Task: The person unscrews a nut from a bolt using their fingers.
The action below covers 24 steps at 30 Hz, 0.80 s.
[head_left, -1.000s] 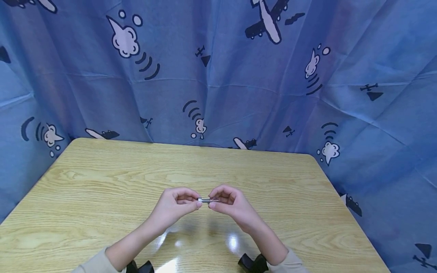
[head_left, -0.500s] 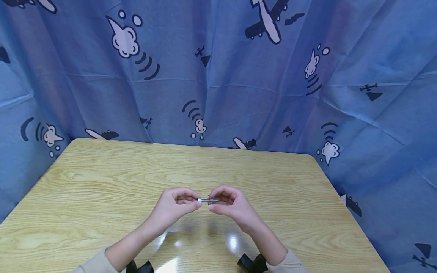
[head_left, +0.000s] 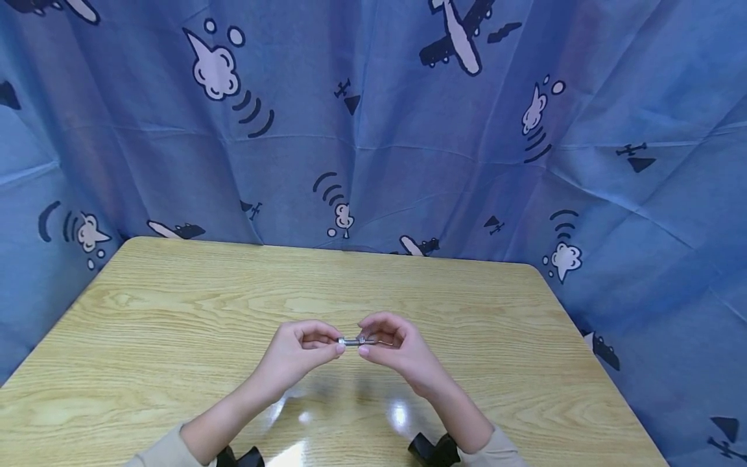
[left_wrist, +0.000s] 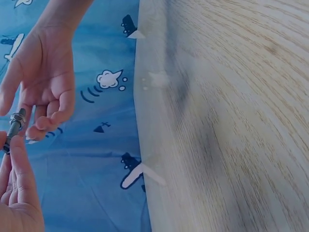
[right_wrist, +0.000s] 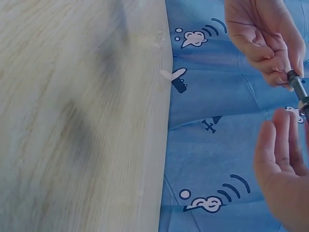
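Observation:
A metal bolt point(head_left: 351, 342) is held level above the table, near the middle of the head view. My left hand point(head_left: 297, 350) pinches its head end between thumb and fingers. A nut point(head_left: 362, 340) sits on the shank, towards the right end. Around it stands my right hand point(head_left: 403, 350), thumb below and index finger raised above, with the nut showing in the gap. In the left wrist view the threaded tip pokes past the nut point(left_wrist: 18, 117). The right wrist view shows the bolt point(right_wrist: 299, 89) at its right edge, with the right fingertips point(right_wrist: 281, 116) close by.
A wood-grain table point(head_left: 233, 285) lies under both hands, with bright light reflections near the front. Behind and beside it hangs a blue curtain point(head_left: 397, 175) printed with planes and clouds. Black camera mounts point(head_left: 433, 449) sit at the wrists, by the beige sleeves.
My right thumb and index finger have spread apart at the nut, the index finger lifting, so more of the nut shows. My left hand keeps its pinch on the bolt in the same place.

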Tool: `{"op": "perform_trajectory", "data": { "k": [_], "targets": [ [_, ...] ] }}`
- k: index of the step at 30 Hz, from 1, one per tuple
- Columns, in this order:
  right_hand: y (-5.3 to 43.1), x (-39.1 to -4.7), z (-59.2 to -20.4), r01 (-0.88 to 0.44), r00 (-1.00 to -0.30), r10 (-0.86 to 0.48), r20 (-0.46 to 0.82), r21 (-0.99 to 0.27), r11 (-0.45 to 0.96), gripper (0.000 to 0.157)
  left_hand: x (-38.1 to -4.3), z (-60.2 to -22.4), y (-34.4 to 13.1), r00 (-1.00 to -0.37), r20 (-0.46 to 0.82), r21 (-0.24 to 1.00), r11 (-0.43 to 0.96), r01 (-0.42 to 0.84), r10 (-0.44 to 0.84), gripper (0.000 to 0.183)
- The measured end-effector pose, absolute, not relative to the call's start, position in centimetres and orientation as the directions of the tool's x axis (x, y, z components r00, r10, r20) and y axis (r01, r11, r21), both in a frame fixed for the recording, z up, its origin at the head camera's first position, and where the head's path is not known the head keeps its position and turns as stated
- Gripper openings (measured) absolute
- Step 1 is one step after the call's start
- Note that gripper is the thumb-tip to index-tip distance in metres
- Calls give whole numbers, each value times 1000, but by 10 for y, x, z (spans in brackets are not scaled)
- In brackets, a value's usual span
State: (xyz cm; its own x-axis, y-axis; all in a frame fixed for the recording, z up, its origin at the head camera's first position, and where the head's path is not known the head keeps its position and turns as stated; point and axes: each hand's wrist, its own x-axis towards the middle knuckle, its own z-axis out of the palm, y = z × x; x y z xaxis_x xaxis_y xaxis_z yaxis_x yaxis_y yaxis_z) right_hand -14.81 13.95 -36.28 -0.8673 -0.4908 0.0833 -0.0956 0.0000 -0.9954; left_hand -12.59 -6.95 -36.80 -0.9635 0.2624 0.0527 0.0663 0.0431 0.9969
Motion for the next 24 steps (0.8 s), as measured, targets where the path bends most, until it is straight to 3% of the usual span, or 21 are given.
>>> {"op": "perform_trajectory", "data": {
  "k": [24],
  "targets": [
    [142, -147, -361, -97, -855, -514, 73, -995, 20, 30, -125, -368, -69, -962, 50, 997, 39, 63, 267, 26]
  ]
}}
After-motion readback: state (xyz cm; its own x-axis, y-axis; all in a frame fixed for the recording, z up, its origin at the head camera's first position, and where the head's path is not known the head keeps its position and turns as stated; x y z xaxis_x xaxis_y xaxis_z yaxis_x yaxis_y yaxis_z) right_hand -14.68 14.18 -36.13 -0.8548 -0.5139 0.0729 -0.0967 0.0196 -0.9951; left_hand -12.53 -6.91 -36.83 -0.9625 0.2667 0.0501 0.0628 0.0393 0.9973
